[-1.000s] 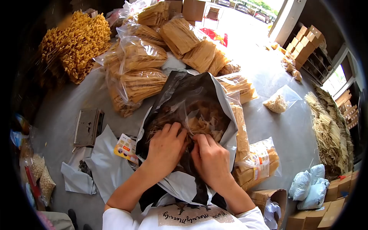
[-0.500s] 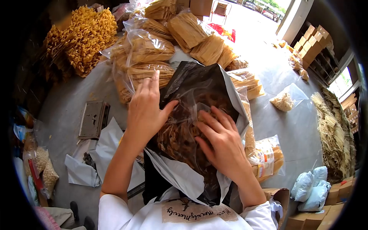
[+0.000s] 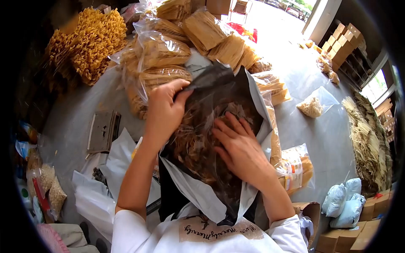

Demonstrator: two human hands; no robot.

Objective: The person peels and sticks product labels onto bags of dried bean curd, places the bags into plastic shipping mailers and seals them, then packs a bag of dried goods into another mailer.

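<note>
In front of my body lies a plastic mailing bag (image 3: pixel 213 78), black inside and pale grey outside, with its mouth wide open. Inside it sits a clear plastic bag (image 3: pixel 192 141) of brown, crinkled dried pieces; their exact kind I cannot make out. My left hand (image 3: pixel 166 111) pinches the black edge of the mailing bag at its upper left. Flat on the clear bag rests my right hand (image 3: pixel 241 149), fingers stretched out and slightly apart, holding nothing.
Clear bags of yellowish dried sticks (image 3: pixel 162 50) are piled ahead. A labelled bag (image 3: pixel 295 168) lies at the right, near a bag of pale pieces (image 3: pixel 311 107). A metal box (image 3: pixel 101 131) and white mailing bags (image 3: pixel 95 198) are on the left. Another person's leg (image 3: pixel 69 236) shows lower left.
My left hand has closed on the mailing bag's edge, which now folds inward at the top. My right hand has barely shifted on the clear bag. White plastic at lower left has spread.
</note>
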